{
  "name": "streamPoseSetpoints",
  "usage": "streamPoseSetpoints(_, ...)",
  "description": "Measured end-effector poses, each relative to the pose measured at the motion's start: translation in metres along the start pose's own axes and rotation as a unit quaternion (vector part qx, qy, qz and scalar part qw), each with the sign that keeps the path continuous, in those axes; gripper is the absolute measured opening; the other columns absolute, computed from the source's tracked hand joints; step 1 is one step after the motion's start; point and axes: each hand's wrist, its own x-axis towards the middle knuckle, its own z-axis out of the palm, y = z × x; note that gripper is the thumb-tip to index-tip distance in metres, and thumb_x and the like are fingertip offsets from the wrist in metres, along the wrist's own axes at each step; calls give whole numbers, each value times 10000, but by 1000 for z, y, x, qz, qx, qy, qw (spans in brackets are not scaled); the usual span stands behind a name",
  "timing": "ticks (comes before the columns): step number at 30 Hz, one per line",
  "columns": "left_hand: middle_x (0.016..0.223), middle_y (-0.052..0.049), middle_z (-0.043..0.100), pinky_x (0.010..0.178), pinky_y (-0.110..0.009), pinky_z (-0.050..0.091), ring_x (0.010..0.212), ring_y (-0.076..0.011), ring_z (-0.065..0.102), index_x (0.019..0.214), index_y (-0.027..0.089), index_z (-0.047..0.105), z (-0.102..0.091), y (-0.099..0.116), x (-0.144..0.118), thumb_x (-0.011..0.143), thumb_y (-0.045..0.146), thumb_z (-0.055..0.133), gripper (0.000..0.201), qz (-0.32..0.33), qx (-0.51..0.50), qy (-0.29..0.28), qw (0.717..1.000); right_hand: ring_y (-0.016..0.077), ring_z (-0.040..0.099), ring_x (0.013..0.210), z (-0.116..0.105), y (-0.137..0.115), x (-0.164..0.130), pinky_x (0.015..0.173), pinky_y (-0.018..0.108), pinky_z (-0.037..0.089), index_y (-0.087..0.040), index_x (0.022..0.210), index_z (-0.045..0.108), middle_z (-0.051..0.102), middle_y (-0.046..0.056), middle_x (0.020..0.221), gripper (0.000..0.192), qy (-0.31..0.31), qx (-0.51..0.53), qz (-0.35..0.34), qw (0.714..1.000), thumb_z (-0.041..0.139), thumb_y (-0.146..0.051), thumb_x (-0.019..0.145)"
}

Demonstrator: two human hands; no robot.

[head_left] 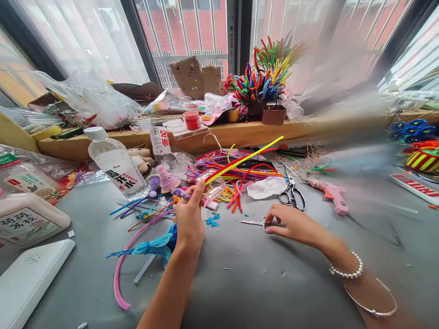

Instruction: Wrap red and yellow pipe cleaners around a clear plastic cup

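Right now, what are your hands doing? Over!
Left hand grip shut on yellow pipe cleaner. Right hand resting on small scissors, not lifted. Big scissors lie just beyond.

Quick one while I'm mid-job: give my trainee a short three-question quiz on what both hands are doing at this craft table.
1. True or false: the left hand holds a yellow pipe cleaner.
2. The right hand rests on: A) small scissors B) large scissors C) pink glue gun.
3. Which lies nearer the water bottle: large scissors or glue gun?

Key: 1 true; 2 A; 3 large scissors.
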Motion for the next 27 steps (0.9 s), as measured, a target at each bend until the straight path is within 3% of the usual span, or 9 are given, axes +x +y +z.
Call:
streamPoseSetpoints(2,556,61,527,539,-175,334,547,-37,457,577,143,600,0,0,-1,488,256,762,217,-4,7,7,1000,168,547,719,-2,11,1,642,285,393,-187,754,591,617,46,796,270,48,-7,80,996,427,-394,811)
streamPoseSetpoints(4,566,58,541,565,-176,345,570,-42,475,585,145,609,0,0,-2,488,266,762,217,-3,13,10,1000,184,541,670,-5,22,4,605,301,366,-173,716,572,616,66,739,338,135,-41,194,971,354,-397,843)
streamPoseSetpoints(6,581,54,558,613,-179,362,608,-49,498,575,146,609,0,-1,-3,481,271,766,221,1,12,6,1000,198,539,653,-7,30,5,580,307,352,-160,704,565,613,85,719,340,170,-62,256,950,361,-399,836)
streamPoseSetpoints(8,587,53,565,647,-187,373,626,-56,511,569,149,609,1,-1,-3,468,273,771,227,-2,8,3,1000,182,543,666,-7,30,4,591,290,365,-164,712,573,612,68,737,279,145,-49,224,963,431,-386,805)
streamPoseSetpoints(11,585,53,564,666,-202,380,623,-62,515,567,152,609,0,-1,-2,463,285,771,234,-6,12,-1,1000,148,545,720,-4,16,1,653,261,400,-183,788,588,602,36,825,165,48,-18,83,995,503,-322,761)
streamPoseSetpoints(13,594,49,567,675,-206,381,628,-65,517,560,151,605,0,-2,-2,475,294,766,232,-1,18,-7,1000,156,545,756,-1,4,-2,673,271,414,-175,811,577,591,46,869,128,11,-35,49,998,509,-258,742)
streamPoseSetpoints(22,596,48,550,663,-193,354,640,-65,483,595,160,628,-8,-13,1,599,334,703,190,33,75,-77,994,194,569,814,4,-19,-1,642,273,402,-135,841,573,598,95,913,179,-38,-197,82,976,418,-110,755)
streamPoseSetpoints(27,592,42,548,662,-202,352,636,-73,471,617,164,642,-8,-16,1,623,351,686,192,60,101,-88,989,226,574,829,7,-29,3,615,279,372,-94,849,594,606,136,908,241,-49,-212,109,970,382,-60,740)
